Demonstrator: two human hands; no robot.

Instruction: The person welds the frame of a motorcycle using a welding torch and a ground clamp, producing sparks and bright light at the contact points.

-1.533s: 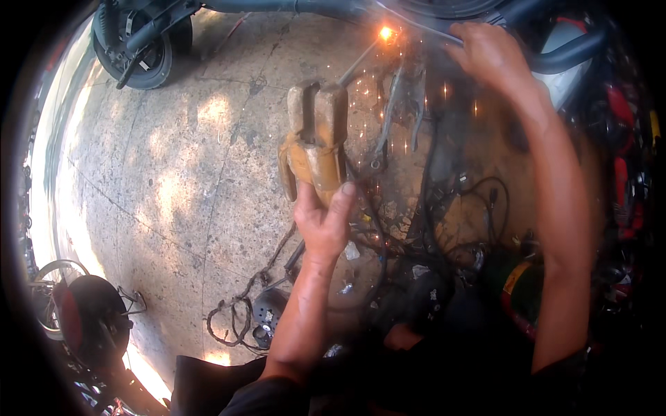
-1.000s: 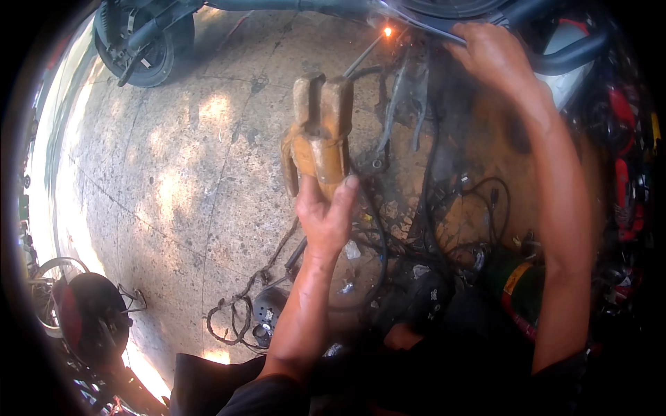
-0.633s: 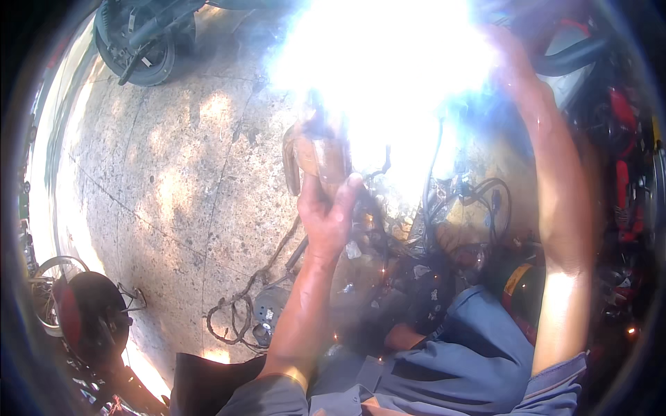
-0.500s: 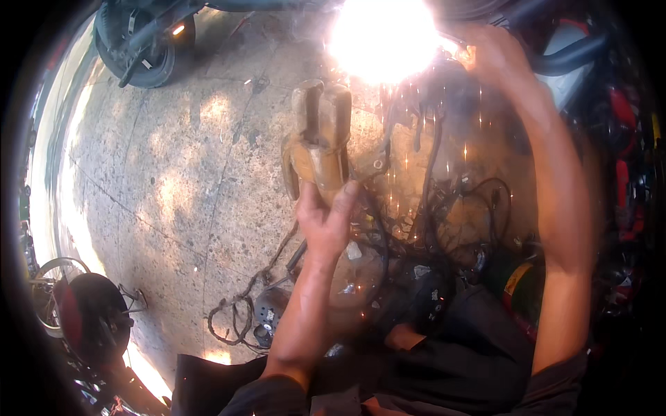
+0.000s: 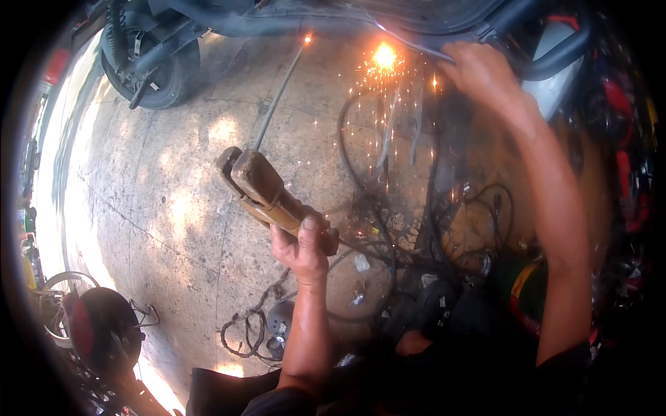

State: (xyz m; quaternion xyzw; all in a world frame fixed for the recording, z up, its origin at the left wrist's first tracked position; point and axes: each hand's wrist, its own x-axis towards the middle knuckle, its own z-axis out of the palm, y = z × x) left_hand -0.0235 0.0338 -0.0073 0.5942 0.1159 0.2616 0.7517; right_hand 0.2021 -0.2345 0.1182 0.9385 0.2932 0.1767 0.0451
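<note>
My left hand (image 5: 303, 248) is closed round the worn brown handle of a welding electrode holder (image 5: 258, 182). A thin grey welding electrode (image 5: 279, 100) sticks up from its jaws, its tip glowing orange, apart from the dark frame above. At the upper right, my right hand (image 5: 485, 78) is closed on a thin metal rod (image 5: 415, 46) that runs leftward under the dark tubular motorcycle frame (image 5: 326, 26). Just left of that hand, a bright orange glow (image 5: 383, 55) throws sparks downward beneath the frame.
A black wheel (image 5: 163, 80) stands at the upper left. Black cables (image 5: 392, 260) lie tangled on the concrete floor (image 5: 159, 208), beside a braided cord (image 5: 239, 333). A round dark object (image 5: 104, 333) is at the lower left. Smoke hangs near my right hand.
The white welding glare has shrunk to a small orange glow with falling sparks. My left hand has swung the electrode holder down and left, and its electrode now shows. My right hand stays near the frame.
</note>
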